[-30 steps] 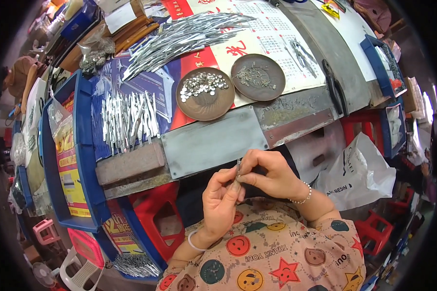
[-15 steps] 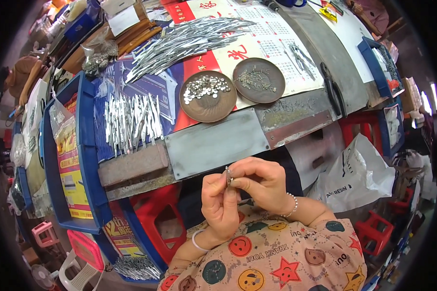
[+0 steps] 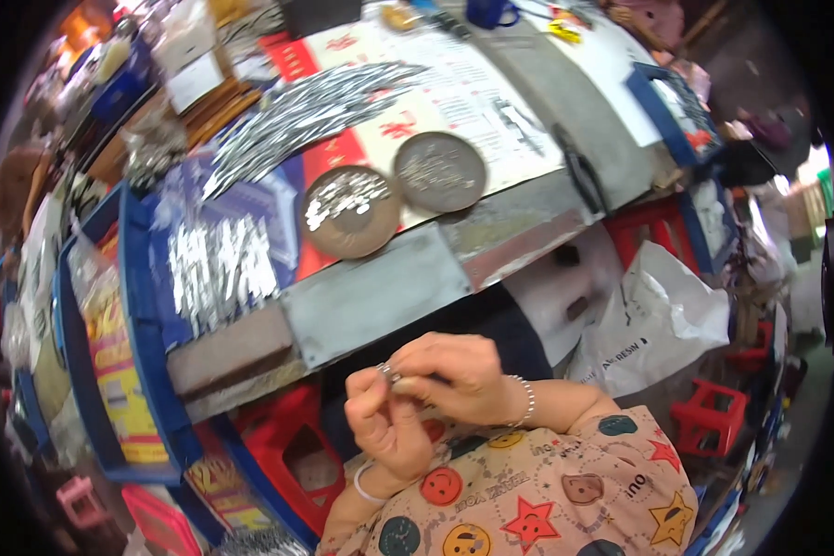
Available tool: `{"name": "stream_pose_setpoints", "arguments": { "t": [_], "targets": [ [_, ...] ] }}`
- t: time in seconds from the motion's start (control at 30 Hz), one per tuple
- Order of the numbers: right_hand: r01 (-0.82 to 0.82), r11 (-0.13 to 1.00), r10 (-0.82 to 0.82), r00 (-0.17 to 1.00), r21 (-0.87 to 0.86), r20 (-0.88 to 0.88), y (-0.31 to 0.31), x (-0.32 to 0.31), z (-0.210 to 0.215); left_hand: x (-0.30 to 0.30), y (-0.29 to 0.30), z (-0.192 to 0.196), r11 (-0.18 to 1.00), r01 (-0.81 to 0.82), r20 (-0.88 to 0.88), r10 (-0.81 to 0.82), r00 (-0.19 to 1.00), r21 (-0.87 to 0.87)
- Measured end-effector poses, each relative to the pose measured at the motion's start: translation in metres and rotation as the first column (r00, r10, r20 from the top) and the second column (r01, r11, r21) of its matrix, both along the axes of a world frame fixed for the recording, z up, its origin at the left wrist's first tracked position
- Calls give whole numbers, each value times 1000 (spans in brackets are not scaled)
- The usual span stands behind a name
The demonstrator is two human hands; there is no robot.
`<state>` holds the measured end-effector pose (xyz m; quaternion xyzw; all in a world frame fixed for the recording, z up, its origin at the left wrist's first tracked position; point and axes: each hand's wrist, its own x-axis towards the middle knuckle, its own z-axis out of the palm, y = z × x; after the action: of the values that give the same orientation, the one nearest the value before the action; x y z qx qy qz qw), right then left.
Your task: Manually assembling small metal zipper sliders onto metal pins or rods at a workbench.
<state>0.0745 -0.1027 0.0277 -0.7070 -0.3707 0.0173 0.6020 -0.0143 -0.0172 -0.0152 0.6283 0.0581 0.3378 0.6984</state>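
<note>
My left hand (image 3: 391, 428) and my right hand (image 3: 456, 372) meet in front of my body, below the bench edge. Between their fingertips both pinch a small silver metal piece (image 3: 388, 371); fingers cover most of it, and its kind is unclear. Just beyond them lies a flat grey metal plate (image 3: 380, 295) on the bench edge. Behind the plate are a brown dish (image 3: 352, 239) with shiny silver discs and another brown dish (image 3: 459, 190) with small thin pins. A bunch of flat silver metal strips (image 3: 218, 269) rests to the left.
A larger heap of metal strips (image 3: 306, 116) spreads across the back. Dark-handled pliers (image 3: 581, 171) lie at the right. A blue tray (image 3: 148, 324) stands at the left edge. A white plastic bag (image 3: 663, 315) and red stools (image 3: 709, 417) are beside and below the bench.
The view has turned and shifted, so the bench appears lower and further left, with some blur. My hands keep their pinch on the small metal piece.
</note>
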Motion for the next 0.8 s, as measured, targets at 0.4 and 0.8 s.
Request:
{"name": "stream_pose_setpoints", "arguments": {
  "t": [0.4,0.8],
  "targets": [
    [28,999,-36,973,41,228,6,1,-8,-3,2,6,997,53,-7,-52,999,51],
    [3,1000,1,962,-14,272,-8,12,-11,-2,-14,14,984,153,-43,-158,987,-96]
  ]
}}
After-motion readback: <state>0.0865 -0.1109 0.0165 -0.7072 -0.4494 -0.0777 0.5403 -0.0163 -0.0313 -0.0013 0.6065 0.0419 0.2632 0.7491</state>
